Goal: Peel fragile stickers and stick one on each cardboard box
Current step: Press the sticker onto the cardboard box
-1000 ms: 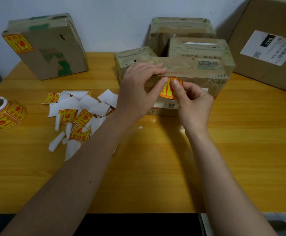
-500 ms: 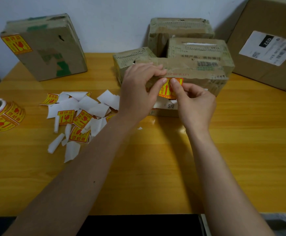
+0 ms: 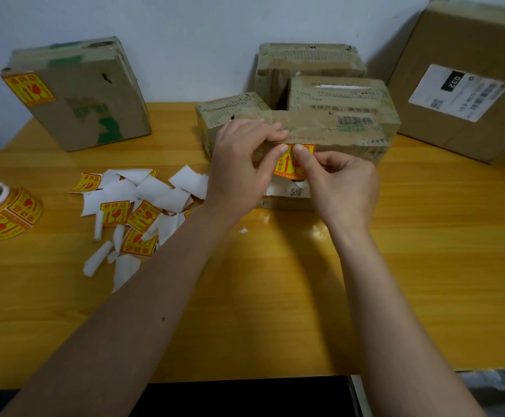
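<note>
A: Sticker (image 3: pixel 287 164) — where is it?
B: On the front face of the taped cardboard box (image 3: pixel 329 130) at the desk's (image 3: pixel 425 236) middle, yellow with red print.
A: And each grip?
B: The left hand (image 3: pixel 242 167) has fingers curled over the box's top edge, thumb tip pressing the sticker's upper left. The right hand (image 3: pixel 341 188) presses its thumb tip on the sticker's top, other fingers curled; I cannot tell whether they pinch anything.
A: Around it?
B: 2 more taped boxes (image 3: pixel 308 64) stand behind, touching. A stickered box (image 3: pixel 76 94) leans left against the wall, a large carton (image 3: pixel 468 82) right.
A: Further left?
B: Loose stickers and white backing scraps (image 3: pixel 137 203), then the sticker roll (image 3: pixel 4 212) near the edge.
</note>
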